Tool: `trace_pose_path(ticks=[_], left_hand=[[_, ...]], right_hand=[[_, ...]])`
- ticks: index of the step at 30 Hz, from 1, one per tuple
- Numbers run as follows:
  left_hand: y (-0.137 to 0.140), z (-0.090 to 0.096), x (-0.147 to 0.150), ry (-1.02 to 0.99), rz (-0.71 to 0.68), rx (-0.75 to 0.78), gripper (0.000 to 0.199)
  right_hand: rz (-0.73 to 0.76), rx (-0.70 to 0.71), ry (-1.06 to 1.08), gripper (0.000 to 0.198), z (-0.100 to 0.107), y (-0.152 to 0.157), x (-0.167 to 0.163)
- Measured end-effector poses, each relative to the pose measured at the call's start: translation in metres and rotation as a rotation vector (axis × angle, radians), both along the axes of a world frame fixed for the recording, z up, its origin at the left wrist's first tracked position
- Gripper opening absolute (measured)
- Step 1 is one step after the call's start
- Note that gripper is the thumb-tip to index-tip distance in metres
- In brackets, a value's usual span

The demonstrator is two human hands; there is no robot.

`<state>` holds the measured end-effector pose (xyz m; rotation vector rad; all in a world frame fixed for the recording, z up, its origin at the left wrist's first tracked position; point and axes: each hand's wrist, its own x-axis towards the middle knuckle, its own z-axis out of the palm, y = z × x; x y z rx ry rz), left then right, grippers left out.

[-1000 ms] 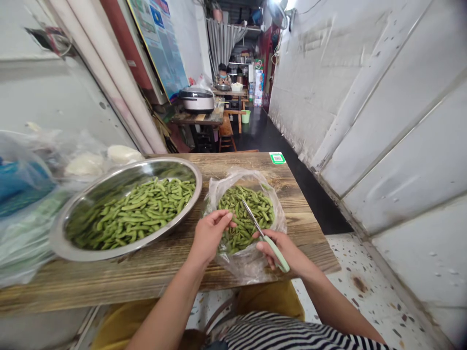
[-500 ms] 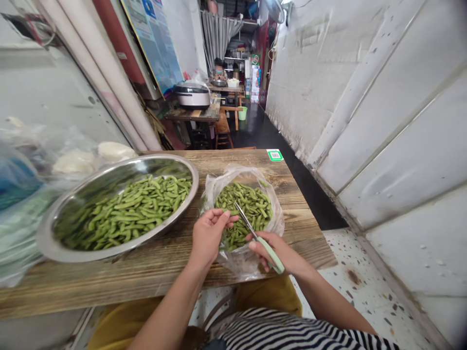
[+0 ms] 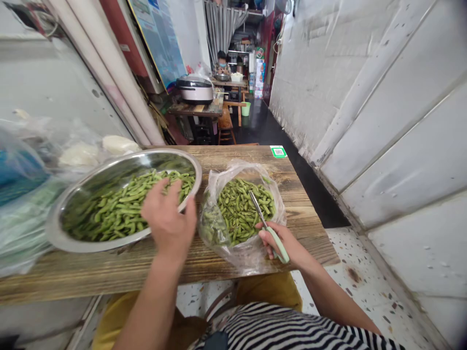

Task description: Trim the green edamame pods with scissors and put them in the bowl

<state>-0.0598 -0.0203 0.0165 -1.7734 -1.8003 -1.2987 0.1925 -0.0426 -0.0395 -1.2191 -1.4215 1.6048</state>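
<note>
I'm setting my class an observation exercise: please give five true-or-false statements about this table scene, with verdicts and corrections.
1. The right hand holds scissors with pale green handles. True.
2. Green pods lie in both the metal bowl and the plastic bag. True.
3. The plastic bag is tied shut. False: its mouth is open.
4. The metal bowl stands to the right of the plastic bag. False: it stands to the left.
5. The left hand is at the metal bowl, fingers spread. True.

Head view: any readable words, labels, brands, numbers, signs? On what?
No words or numbers legible.
Green-and-white sticker on table: QR-like code; any lettering too small.
Blue wall poster: too blurred.
Stacked cartons at back: too small.
Pale label on red post: too small.
Scissors, steel bowl, clear bag: no text visible.
</note>
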Motion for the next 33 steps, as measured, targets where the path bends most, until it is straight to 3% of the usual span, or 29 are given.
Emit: trace_pose_path(ticks=[2, 4, 8, 10, 14, 17, 23, 33], left_hand=[[-0.007, -0.008, 0.018, 0.169, -0.24, -0.168, 0.016], [-0.013, -0.018, 0.036, 0.327, -0.345, -0.397, 0.026], [-0.017, -0.032, 0.044, 0.47, -0.166, -0.645, 0.037], [-0.016, -0.036, 0.04, 0.434, -0.141, -0.675, 0.038], [-0.009, -0.041, 0.038, 0.239, -0.228, -0.701, 0.022], [-0.005, -0.043, 0.043, 0.039, -0.289, -0.672, 0.022], [-0.003, -0.038, 0.049, -0.471, -0.371, -0.685, 0.02], [-0.006, -0.039, 0.058, -0.43, -0.347, -0.619, 0.011]], right_hand=[[-0.003, 0.01, 0.0, 0.049, 0.001, -0.001, 0.0], [0.001, 0.009, 0.012, 0.049, 0.003, -0.003, -0.001], [0.035, 0.027, 0.002, 0.045, 0.004, -0.005, 0.001], [0.055, 0.044, -0.02, 0.043, 0.003, -0.005, 0.0], [0.12, 0.021, -0.053, 0.044, 0.002, -0.004, -0.003], [0.164, 0.022, -0.127, 0.047, 0.006, -0.004, -0.004], [0.242, 0.265, -0.398, 0.043, 0.019, -0.005, 0.003], [0.295, 0.353, -0.545, 0.04, 0.021, -0.004, -0.002]])
